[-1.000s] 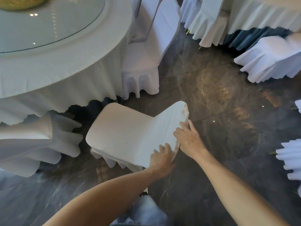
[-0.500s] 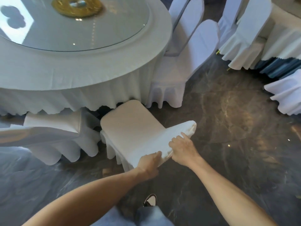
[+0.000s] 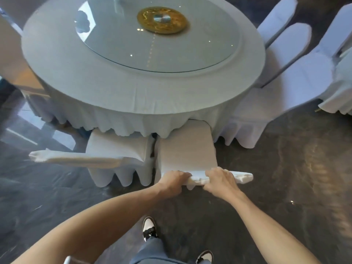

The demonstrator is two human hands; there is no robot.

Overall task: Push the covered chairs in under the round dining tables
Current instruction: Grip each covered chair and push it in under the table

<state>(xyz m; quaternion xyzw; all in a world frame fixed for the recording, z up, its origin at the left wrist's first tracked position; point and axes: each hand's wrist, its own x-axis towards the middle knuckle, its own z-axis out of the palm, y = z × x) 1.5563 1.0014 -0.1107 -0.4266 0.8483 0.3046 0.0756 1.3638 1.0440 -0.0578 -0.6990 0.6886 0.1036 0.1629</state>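
A white-covered chair (image 3: 186, 149) stands straight in front of me, its seat front tucked under the skirt of the round dining table (image 3: 122, 92). Both hands grip the top of its backrest: my left hand (image 3: 174, 181) at the left end, my right hand (image 3: 221, 179) near the middle. The table has a white cloth, a glass turntable (image 3: 152, 39) and a gold centre disc. Another covered chair (image 3: 114, 153) sits right beside it on the left, also partly under the table.
More covered chairs (image 3: 282, 79) crowd the table's right side, and one (image 3: 341, 88) stands at the far right edge. Dark polished floor (image 3: 285, 178) lies open to the right and behind. My shoes (image 3: 149, 228) are just behind the chair.
The chair has turned square to the table and slid in, its seat front now under the cloth. Both hands stayed on the backrest and I stepped closer.
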